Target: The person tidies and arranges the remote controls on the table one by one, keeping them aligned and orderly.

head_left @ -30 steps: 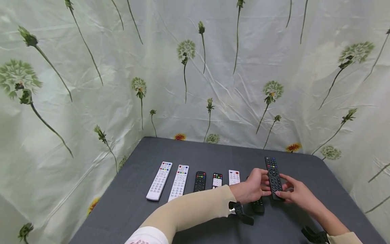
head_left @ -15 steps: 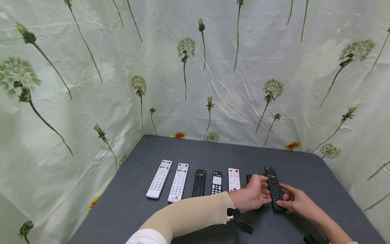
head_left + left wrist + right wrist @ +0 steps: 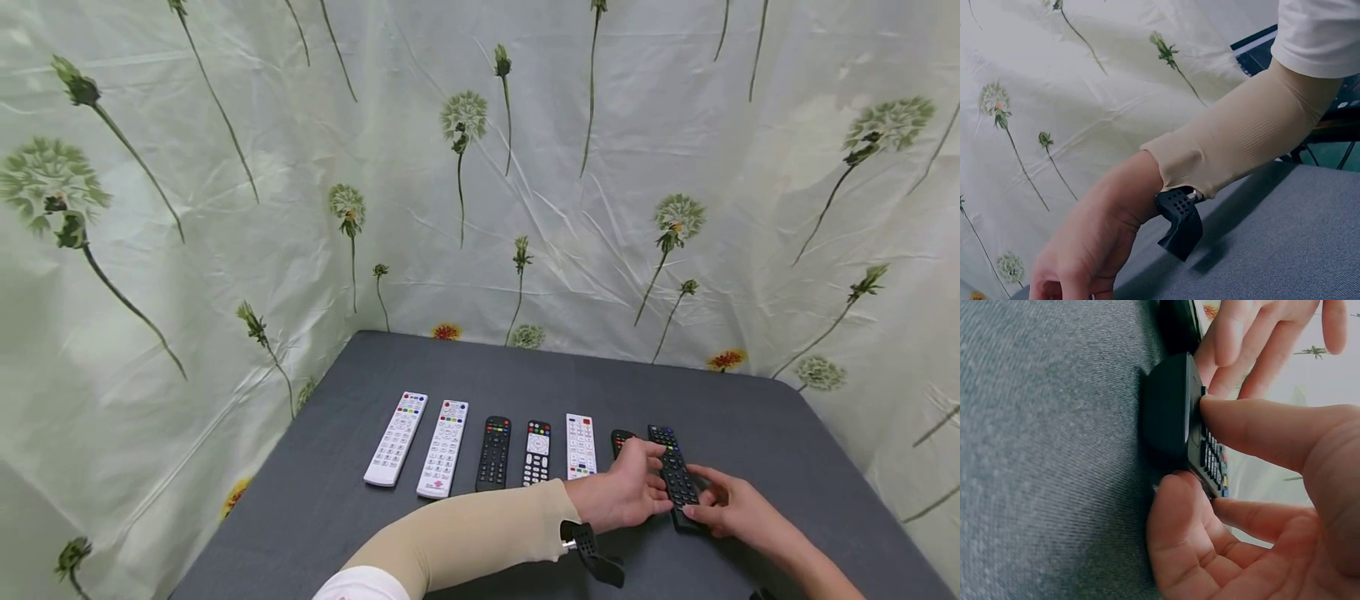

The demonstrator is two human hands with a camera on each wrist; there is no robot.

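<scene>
A black remote control (image 3: 674, 475) with rows of buttons lies at the right end of a row, close over the table. My right hand (image 3: 738, 510) pinches its near end, thumb (image 3: 1235, 422) on the button face and fingers curled at the right edge and underside. On the other side, my left hand (image 3: 632, 485) has its fingers loosely extended along the remote's left edge. Behind that hand, another black remote (image 3: 621, 439) is mostly hidden. The left wrist view shows the left hand (image 3: 1088, 240) from the back, its fingertips cut off by the frame.
To the left lie a white remote (image 3: 396, 439), a second white one (image 3: 442, 450), a black one (image 3: 492, 454), a small black-and-white one (image 3: 537, 450) and a shorter white one (image 3: 581, 444). The dark grey table (image 3: 465, 367) meets a flower-printed curtain (image 3: 420, 167).
The held black remote has come down and toward the person, now lower beside the row. The right hand moved with it; the left hand shifted slightly nearer, uncovering the top of the neighbouring black remote.
</scene>
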